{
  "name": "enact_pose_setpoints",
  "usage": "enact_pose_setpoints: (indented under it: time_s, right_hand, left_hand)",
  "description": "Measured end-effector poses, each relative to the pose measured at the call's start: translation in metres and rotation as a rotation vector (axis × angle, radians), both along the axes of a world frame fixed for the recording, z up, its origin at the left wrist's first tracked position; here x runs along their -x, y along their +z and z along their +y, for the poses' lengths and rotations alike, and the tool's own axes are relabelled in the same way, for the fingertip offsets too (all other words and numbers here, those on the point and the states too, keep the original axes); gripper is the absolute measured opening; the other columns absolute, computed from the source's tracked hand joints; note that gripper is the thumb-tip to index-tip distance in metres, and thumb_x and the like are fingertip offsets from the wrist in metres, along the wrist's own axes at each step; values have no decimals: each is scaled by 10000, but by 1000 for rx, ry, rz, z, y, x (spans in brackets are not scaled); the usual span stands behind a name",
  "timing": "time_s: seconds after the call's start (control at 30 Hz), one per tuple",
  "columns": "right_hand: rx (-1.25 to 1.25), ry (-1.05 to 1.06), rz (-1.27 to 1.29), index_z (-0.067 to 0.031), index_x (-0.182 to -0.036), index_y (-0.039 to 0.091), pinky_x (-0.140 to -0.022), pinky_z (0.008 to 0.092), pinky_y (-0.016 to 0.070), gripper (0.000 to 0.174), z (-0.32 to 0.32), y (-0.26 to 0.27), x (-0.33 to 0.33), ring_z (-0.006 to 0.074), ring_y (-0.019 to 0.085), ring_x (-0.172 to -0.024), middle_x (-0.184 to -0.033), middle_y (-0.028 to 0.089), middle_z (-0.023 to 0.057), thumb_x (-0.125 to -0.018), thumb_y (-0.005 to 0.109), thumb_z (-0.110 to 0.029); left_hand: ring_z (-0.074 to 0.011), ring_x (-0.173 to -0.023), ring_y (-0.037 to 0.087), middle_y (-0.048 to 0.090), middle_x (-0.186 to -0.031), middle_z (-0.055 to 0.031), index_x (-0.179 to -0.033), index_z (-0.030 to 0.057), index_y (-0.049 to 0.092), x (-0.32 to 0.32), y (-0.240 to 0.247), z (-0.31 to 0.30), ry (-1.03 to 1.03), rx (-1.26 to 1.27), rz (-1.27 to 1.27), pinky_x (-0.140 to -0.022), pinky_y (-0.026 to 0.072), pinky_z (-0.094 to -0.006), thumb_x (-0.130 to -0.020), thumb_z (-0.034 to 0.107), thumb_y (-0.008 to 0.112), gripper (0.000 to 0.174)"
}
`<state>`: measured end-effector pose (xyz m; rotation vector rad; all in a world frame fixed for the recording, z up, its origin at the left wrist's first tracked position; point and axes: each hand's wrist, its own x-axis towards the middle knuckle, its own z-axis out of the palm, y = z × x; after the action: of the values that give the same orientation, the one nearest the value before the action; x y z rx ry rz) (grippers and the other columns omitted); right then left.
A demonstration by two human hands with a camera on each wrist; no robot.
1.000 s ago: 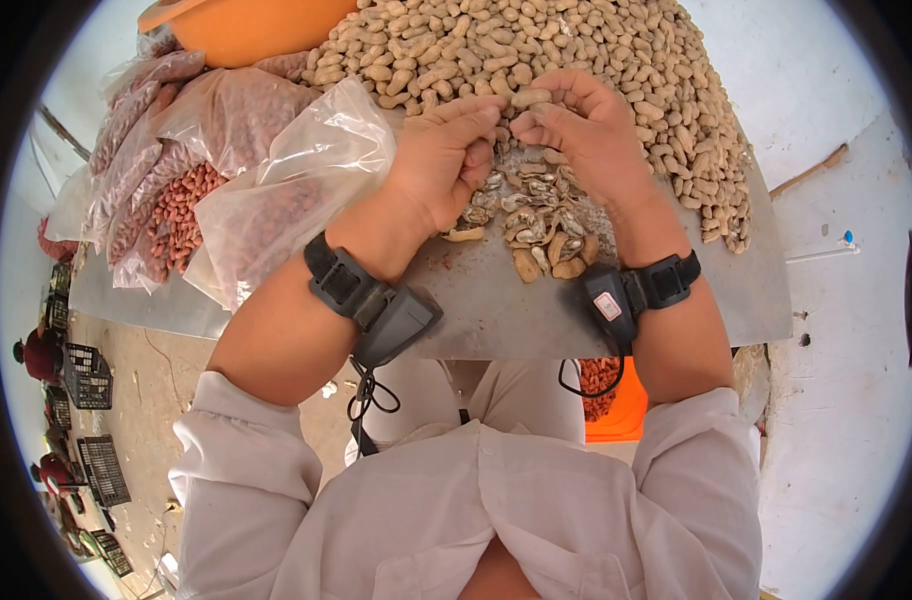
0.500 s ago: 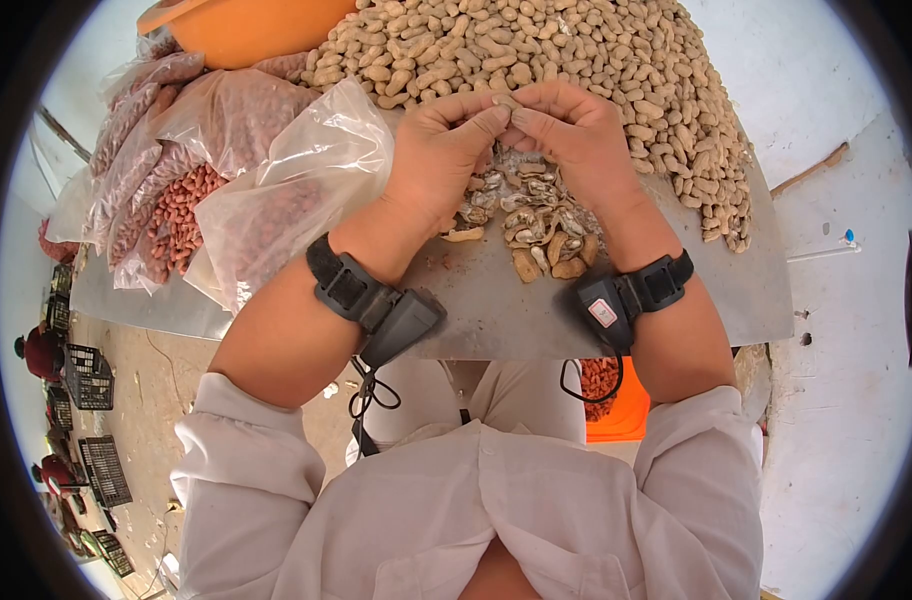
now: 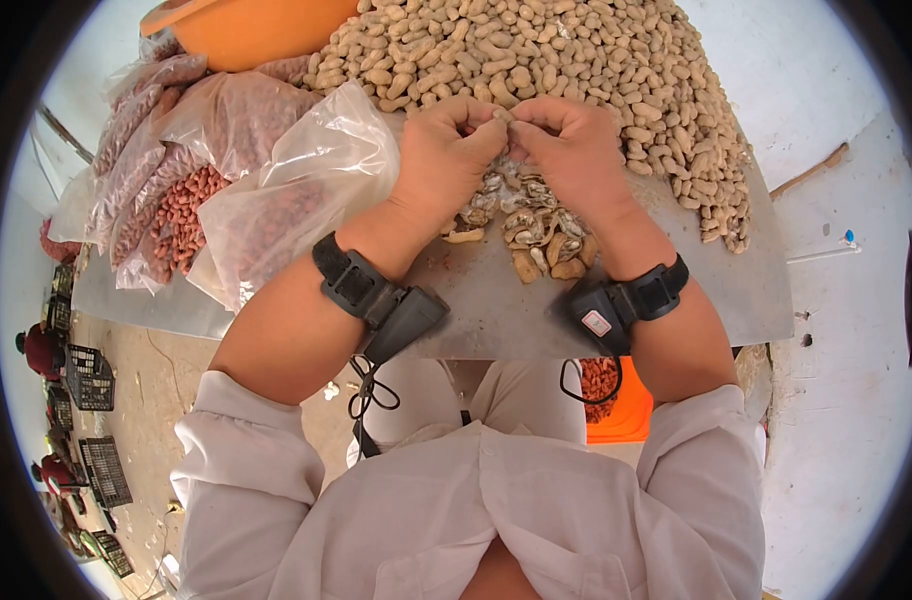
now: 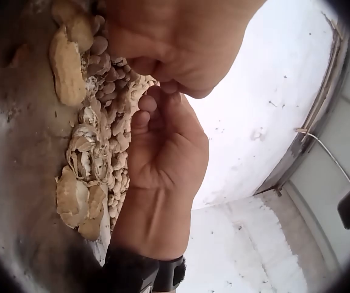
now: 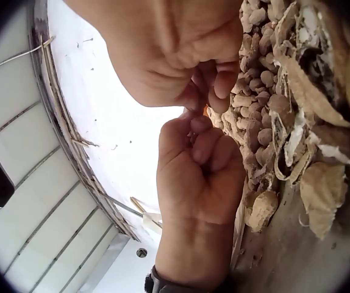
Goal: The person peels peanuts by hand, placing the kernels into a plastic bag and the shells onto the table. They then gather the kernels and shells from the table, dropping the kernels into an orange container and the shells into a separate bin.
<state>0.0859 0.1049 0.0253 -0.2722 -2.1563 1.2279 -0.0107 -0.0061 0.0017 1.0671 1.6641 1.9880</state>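
In the head view, my left hand (image 3: 438, 155) and right hand (image 3: 580, 155) meet fingertip to fingertip in front of a big heap of unshelled peanuts (image 3: 536, 50). Both thumbs and forefingers pinch a peanut (image 3: 502, 115), of which only a small piece shows; the fingers hide the rest. Broken peanut shells (image 3: 536, 235) lie in a small pile on the metal tabletop (image 3: 486, 320), just below the hands. The left wrist view shows my right hand (image 4: 166, 152) with curled fingers against the left. Seen from the right wrist, my left hand (image 5: 199, 177) has its fingers folded in.
Clear plastic bags (image 3: 241, 120) of red shelled peanuts (image 3: 184, 205) stand on the left, one slumped toward my left forearm. An orange basin (image 3: 266, 35) sits behind them. Under the table edge is an orange container (image 3: 626, 410). Black crates (image 3: 88, 378) stand on the floor.
The right hand brought a whole peanut over to the left fingertips, and both hands took hold of it. Since then the hands have dipped slightly and turned their knuckles upward around it.
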Motion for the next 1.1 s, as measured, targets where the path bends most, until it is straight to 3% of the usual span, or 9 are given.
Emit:
enact_pose_setpoints:
  time_s: [0.13, 0.33, 0.53, 0.63, 0.97, 1.1]
  right_hand:
    - [-40, -28, 12, 32, -803, 655, -525, 239, 476, 118, -3, 0, 0, 109, 617, -565, -645, 637, 75, -765, 601, -66]
    - [96, -23, -2, 26, -785, 658, -492, 240, 454, 118, -4, -3, 2, 108, 587, -511, -609, 620, 77, -757, 603, -75]
    - [-200, -142, -49, 28, -824, 607, -633, 359, 480, 154, -4, -11, 7, 291, 618, -689, -729, 618, 174, -777, 558, -111]
    - [-220, -128, -78, 28, -854, 549, -703, 424, 457, 164, -5, -15, 9, 371, 583, -779, -806, 605, 211, -792, 522, -122]
    - [-276, -129, -22, 22, -821, 537, -676, 424, 455, 197, -7, -11, 7, 368, 582, -744, -784, 594, 212, -780, 500, -167]
    - [-149, -118, 11, 18, -794, 543, -645, 379, 452, 193, -3, -10, 7, 310, 570, -671, -733, 585, 174, -769, 508, -170]
  left_hand:
    - [-43, -555, 476, 576, -702, -20, -887, 4, 581, 0, -1, 1, -17, -15, -31, -480, 366, -170, -839, 101, 575, 108]
    - [-54, -555, 482, 573, -695, -30, -860, 10, 572, -2, 0, 3, -37, -49, -115, -471, 358, -174, -834, 77, 554, 73]
    - [-64, -543, 476, 557, -676, -33, -824, 19, 571, -1, -7, 10, -19, -91, -138, -454, 351, -179, -825, 62, 549, 48]
    - [-65, -525, 457, 543, -663, -28, -809, 25, 570, -1, -6, 9, -43, -73, -204, -437, 336, -182, -825, 58, 545, 44]
    - [-72, -494, 427, 525, -651, -34, -710, 17, 547, -8, 7, 3, -130, -99, -496, -435, 319, -187, -786, 42, 552, 81]
    - [-44, -484, 400, 530, -670, -10, -832, 35, 577, -7, 3, 5, -149, -89, -438, -405, 289, -171, -844, 86, 552, 58]
